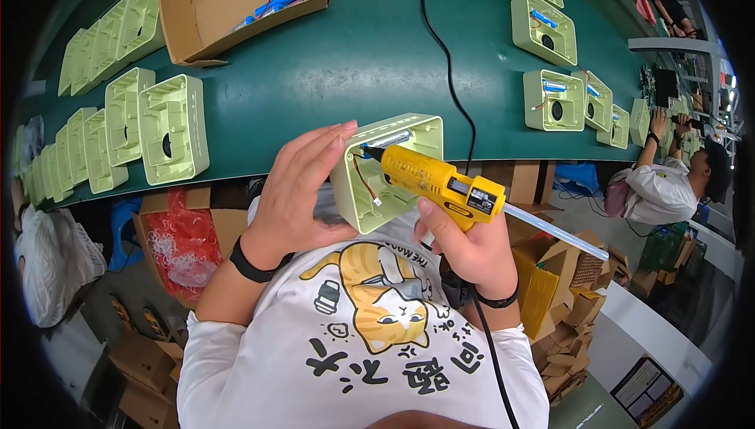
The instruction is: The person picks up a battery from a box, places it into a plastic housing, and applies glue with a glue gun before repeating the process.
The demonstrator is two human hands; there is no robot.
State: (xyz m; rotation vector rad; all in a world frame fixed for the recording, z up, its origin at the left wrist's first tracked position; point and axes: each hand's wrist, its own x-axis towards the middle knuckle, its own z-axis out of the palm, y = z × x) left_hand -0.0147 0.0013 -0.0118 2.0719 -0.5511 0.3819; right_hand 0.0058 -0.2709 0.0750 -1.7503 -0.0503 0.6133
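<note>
My left hand (pixel 295 193) grips a pale green plastic housing (pixel 343 189) by its left side, holding it tilted at the table's near edge. Inside it lies a blue cylindrical battery (pixel 391 139), and a thin wire with a white plug (pixel 377 201) hangs from it. A yellow hot glue gun (pixel 421 173) is in my right hand (pixel 464 252), fingers wrapped round its handle. The dark nozzle (pixel 373 151) reaches into the housing beside the battery's left end. From the gun's back sticks a long translucent glue stick (pixel 558 231).
On the green table (pixel 354 67), rows of green housings (pixel 173 126) stand left; battery-fitted ones (pixel 554 100) stand right. A cardboard box (pixel 189 12) holds blue batteries. A black cable (pixel 450 59) crosses the table. Cartons (pixel 550 311) lie below right. A co-worker (pixel 668 185) sits at far right.
</note>
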